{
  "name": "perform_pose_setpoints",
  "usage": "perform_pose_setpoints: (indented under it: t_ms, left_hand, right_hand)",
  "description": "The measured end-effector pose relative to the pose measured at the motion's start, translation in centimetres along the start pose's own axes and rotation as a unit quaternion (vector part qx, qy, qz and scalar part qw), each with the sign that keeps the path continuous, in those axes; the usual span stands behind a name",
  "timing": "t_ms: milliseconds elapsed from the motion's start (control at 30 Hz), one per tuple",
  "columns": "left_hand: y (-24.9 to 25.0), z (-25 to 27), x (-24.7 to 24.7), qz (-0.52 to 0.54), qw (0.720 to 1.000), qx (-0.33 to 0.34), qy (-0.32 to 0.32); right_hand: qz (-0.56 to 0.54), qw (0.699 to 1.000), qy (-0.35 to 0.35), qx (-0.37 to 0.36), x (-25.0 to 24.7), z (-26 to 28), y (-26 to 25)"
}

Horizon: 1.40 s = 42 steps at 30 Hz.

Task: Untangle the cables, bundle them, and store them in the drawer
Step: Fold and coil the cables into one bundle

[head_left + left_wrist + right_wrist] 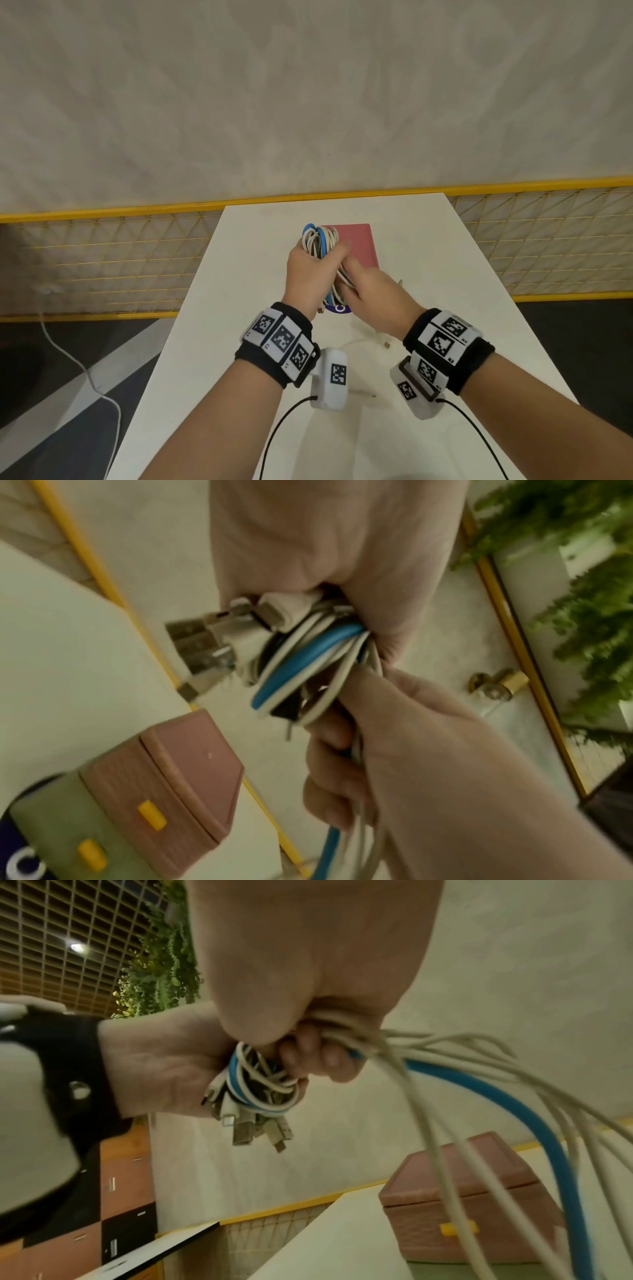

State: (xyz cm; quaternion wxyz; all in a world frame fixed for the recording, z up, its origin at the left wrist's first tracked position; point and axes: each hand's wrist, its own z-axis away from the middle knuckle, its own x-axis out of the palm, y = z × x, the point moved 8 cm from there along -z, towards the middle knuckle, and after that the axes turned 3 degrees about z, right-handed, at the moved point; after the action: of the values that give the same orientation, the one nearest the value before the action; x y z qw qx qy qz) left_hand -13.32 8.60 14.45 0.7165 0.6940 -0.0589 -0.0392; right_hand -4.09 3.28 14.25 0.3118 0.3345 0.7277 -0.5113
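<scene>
On the white tabletop (pixel 428 260) the pink drawer box (pixel 356 245) sits at twelve o'clock, and just above it the left hand (pixel 310 270) squeezes the cables (pixel 320 241) while the right hand (pixel 371 289) pinches their loose strands, so wrap tight and keep the loops together.

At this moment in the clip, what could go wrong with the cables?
The cable bundle is held only by the left hand and right hand, with nothing visibly tying it, so loops may spring loose. Connector ends dangle and could snag. The pink drawer looks closed, so a hand must probably let go.
</scene>
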Motion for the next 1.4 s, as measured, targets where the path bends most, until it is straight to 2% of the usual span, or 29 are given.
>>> perform_pose_setpoints:
  t_ms: [100, 167, 233, 300, 400, 500, 533, 600, 700, 767, 833, 900, 1000, 1100, 1167, 1233, 1400]
  left_hand:
    - [0.4, -0.3, -0.8, 0.022, 0.999, -0.005, 0.044]
    - [0.8, -0.3, -0.6, 0.05, 0.998, 0.0, 0.041]
    - [1.7, -0.1, -0.3, 0.063, 0.997, 0.024, 0.036]
    - [2.6, -0.3, -0.9, 0.098, 0.993, 0.039, 0.057]
    - [3.4, -1.5, -3.1, 0.184, 0.977, 0.044, 0.098]
    - [3.5, -2.1, -4.3, 0.207, 0.972, 0.045, 0.097]
    - [3.4, -2.1, -4.4, 0.203, 0.973, 0.041, 0.096]
    - [3.6, -2.1, -4.3, 0.157, 0.982, 0.049, 0.091]
    - [4.8, -1.2, -2.8, 0.107, 0.989, 0.081, 0.058]
    - [5.4, -0.5, -1.5, 0.111, 0.99, 0.092, 0.009]
    - [5.8, -0.2, -0.6, 0.115, 0.987, 0.099, -0.059]
    - [5.5, 0.0, -0.2, 0.13, 0.979, 0.085, -0.129]
    - [3.4, 0.2, -0.2, 0.129, 0.97, 0.023, -0.206]
    - [1.2, 1.2, 0.3, 0.051, 0.96, -0.022, -0.274]
    - [-0.4, 1.5, 0.5, -0.04, 0.962, -0.043, -0.268]
    - [-2.0, 1.3, 0.4, -0.096, 0.967, -0.066, -0.227]
    - [-4.3, 1.6, 1.8, -0.099, 0.976, -0.064, -0.185]
  right_hand:
    - [-0.058, 0.998, 0.008, -0.018, 0.4, 1.0, 0.0]
    - [-0.114, 0.993, 0.024, -0.013, 0.4, 1.5, 0.3]
    - [-0.125, 0.992, 0.031, -0.009, 0.6, 1.7, 0.9]
    - [-0.117, 0.993, 0.003, -0.004, 1.2, 2.3, 2.0]
    - [-0.091, 0.991, -0.072, 0.061, 3.2, 3.7, 5.4]
    - [0.02, 0.989, -0.12, 0.081, 3.5, 3.7, 7.7]
    - [0.038, 0.989, -0.123, 0.077, 3.0, 3.2, 7.6]
    - [-0.007, 0.993, -0.094, 0.07, 1.5, 1.7, 6.1]
    - [-0.118, 0.99, -0.056, 0.055, 0.8, -0.8, 2.8]
    - [-0.2, 0.973, -0.073, 0.085, 2.0, -1.4, 2.4]
    - [-0.197, 0.97, -0.091, 0.111, 2.9, -1.3, 3.2]
    - [-0.141, 0.981, -0.095, 0.093, 3.0, -1.3, 4.4]
    - [-0.04, 0.986, -0.124, 0.102, 2.1, -1.7, 5.7]
    - [0.068, 0.979, -0.125, 0.143, 0.3, -2.4, 6.8]
    - [0.113, 0.976, -0.104, 0.156, -0.9, -2.9, 7.1]
    - [0.132, 0.973, -0.073, 0.172, -1.7, -3.4, 7.1]
    - [0.077, 0.976, -0.002, 0.206, -2.5, -4.2, 6.6]
